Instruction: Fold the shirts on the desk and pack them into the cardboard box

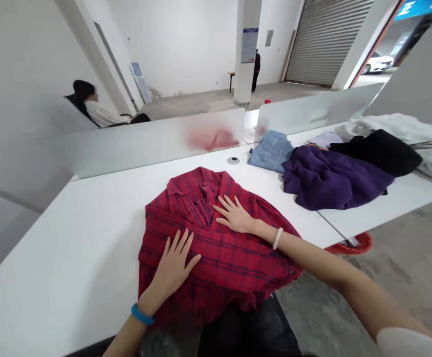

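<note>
A red plaid shirt with dark stripes lies on the white table in front of me, its collar pointing away. One sleeve is laid across the body, and the lower hem hangs over the near edge. My left hand rests flat on the left part of the shirt, fingers spread. Higher up and to the right, my right hand presses flat beside the button placket, its fingers apart too. Neither hand grips any cloth.
Right of the shirt lie a folded blue checked garment, a purple garment, a black one and white cloth. A frosted divider runs along the table's back. Below the edge stands a red bin. A person sits beyond.
</note>
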A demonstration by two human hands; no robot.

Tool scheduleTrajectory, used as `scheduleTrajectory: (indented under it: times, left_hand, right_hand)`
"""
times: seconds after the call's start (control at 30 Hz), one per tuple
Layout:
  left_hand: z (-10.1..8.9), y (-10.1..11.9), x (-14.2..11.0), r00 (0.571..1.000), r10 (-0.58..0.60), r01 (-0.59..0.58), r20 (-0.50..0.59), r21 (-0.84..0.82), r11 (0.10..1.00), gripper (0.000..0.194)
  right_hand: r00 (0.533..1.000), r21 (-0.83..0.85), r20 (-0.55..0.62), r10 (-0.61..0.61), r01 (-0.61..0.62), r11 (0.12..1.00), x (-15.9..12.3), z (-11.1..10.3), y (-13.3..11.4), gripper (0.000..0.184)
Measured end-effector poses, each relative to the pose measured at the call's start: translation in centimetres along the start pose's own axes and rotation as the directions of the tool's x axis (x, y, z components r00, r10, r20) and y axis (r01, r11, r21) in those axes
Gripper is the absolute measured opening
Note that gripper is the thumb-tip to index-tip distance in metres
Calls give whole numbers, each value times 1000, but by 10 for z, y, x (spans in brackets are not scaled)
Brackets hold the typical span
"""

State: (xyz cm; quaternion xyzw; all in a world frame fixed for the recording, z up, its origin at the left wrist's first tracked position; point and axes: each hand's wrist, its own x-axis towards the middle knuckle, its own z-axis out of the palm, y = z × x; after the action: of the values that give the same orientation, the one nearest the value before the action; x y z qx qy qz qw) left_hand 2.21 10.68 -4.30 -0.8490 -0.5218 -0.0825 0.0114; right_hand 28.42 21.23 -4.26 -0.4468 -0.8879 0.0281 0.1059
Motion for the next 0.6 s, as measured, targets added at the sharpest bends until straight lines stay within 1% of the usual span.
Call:
scheduleTrajectory:
  times: [0.07, 0.17, 0.33, 0.43, 0.5, 0.53, 0.6]
  left_hand:
    - [3, -13, 14, 1000, 17, -17, 1, 7, 1000, 65]
    - [4, -33, 45, 999, 37, -37, 8, 2, 999, 66]
    - [7, -67, 103, 997, 72, -72, -1, -70, 995, 64]
    - [8, -87, 130, 997, 75, -76, -16, -130, 989, 61]
    - [6, -92, 141, 997, 71, -74, -26, -143, 987, 59]
    - [4, -91, 143, 997, 68, -73, -34, -144, 987, 57]
    - [-1, -76, 141, 995, 78, -86, -58, -150, 985, 54]
  right_hand:
    - [1000, -32, -27, -11, 10, 999, 8, 4, 6, 59]
    - [999, -50, -38, 16, -18, 999, 25, 5, 21, 59]
    - [994, -66, -37, 105, -107, 992, 62, 5, 42, 58]
    - [981, -34, -37, 191, -193, 981, 83, 6, 51, 58]
    - [972, -12, -41, 230, -231, 973, 93, 8, 55, 58]
    - [970, -4, -43, 239, -239, 971, 96, 8, 57, 59]
    - [969, 15, -46, 244, -244, 970, 99, 9, 59, 58]
